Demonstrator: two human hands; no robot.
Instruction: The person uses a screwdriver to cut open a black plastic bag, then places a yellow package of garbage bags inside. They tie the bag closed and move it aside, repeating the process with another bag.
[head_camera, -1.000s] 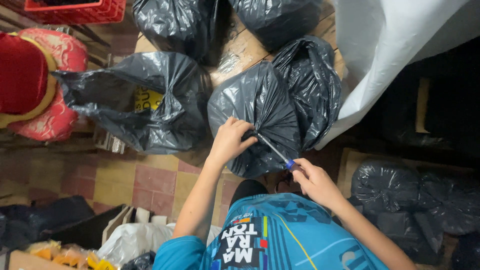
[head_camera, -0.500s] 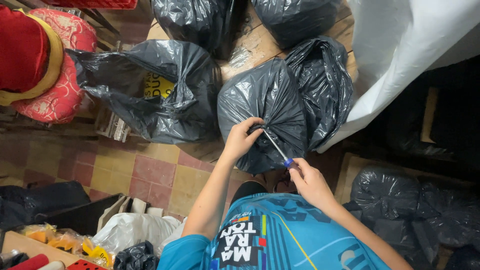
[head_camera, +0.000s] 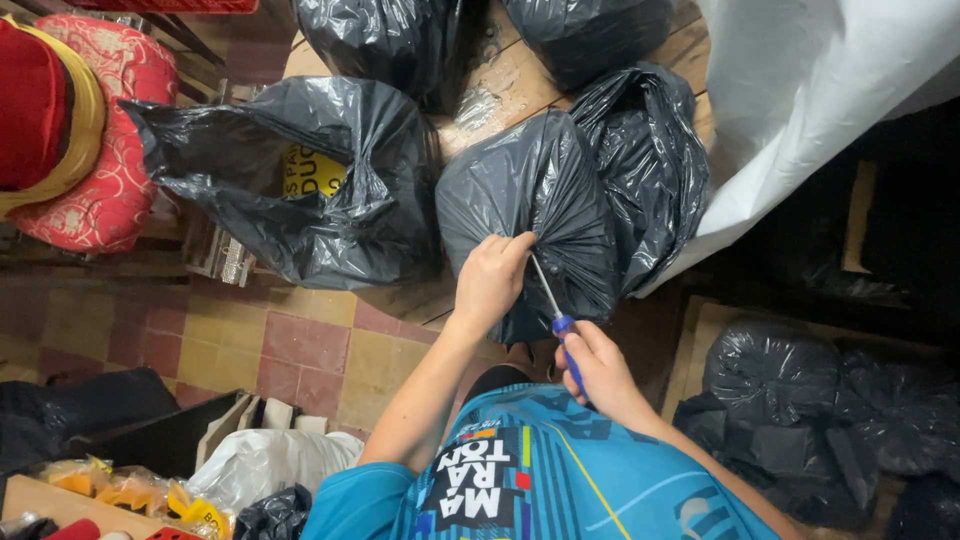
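Head view, looking straight down: the left hand (head_camera: 490, 280) is clenched tight on the gathered neck of a dark grey plastic rubbish bag (head_camera: 535, 215), fingers wrapped round the bunched film. The right hand (head_camera: 600, 370) is closed around a blue-handled screwdriver (head_camera: 555, 312), whose thin metal shaft angles up to the knot just beside the left hand's knuckles.

That bag sits on the edge of a wooden pallet (head_camera: 500, 95), pressed between a bigger open black plastic bag (head_camera: 300, 190) on the left and a crumpled black bag (head_camera: 645, 170) on the right, touching both. It looks full and soft: thin film, slippery, likely to tear at a sharp tip, so the twisted neck seems the only firm place to hold.

Room is tight. A white plastic sheet (head_camera: 830, 110) hangs close on the right, with more black sacks (head_camera: 830, 410) piled below it. On the left there is red and yellow tiled floor (head_camera: 250, 345), and a red patterned cushion (head_camera: 90, 130) lies well apart. Free space appears to lie mostly towards the person's body.
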